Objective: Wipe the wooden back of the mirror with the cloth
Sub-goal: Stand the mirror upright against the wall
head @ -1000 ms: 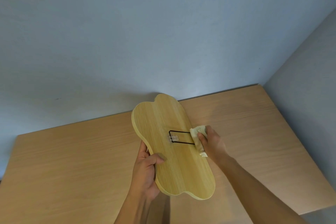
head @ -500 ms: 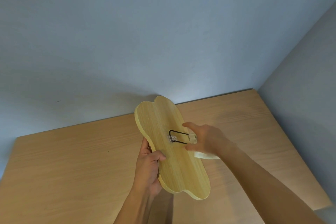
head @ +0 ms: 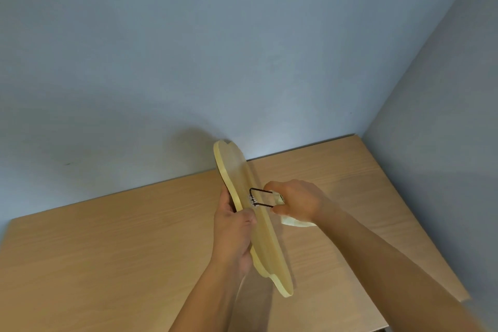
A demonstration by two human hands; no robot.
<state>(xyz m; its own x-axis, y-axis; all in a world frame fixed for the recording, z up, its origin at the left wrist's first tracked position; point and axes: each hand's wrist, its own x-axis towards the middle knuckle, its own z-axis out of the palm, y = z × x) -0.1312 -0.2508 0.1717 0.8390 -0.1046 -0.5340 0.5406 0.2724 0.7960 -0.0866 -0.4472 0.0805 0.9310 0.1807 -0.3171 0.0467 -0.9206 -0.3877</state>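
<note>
From the head view, your left hand (head: 234, 234) grips the near-left edge of the mirror (head: 244, 191), fingers wrapped behind it and the thumb pressed on the wooden back about halfway along its length. You hold the mirror up off the table (head: 107, 250), turned almost edge-on, so that its pale wooden back faces right and only a narrow strip of it shows. The far end of the mirror rises in front of the blue-grey wall (head: 188, 48); the near end, with its wavy outline, hangs low over the table between your two forearms.

A black wire stand (head: 260, 198) sticks out to the right from the middle of the back, held there by a small clear clip (head: 252, 201) just beside your left thumb.

Your right hand (head: 297, 202) is closed around the cloth (head: 295, 222), a pale yellowish piece bunched in the palm, with a fold hanging out below the hand. The fingertips of this hand sit at the free end of the wire stand, touching or nearly touching it; you cannot tell whether the cloth itself meets the wood.

The table is light wood and bare around your arms, running to the corner where the two walls meet on the far right.
</note>
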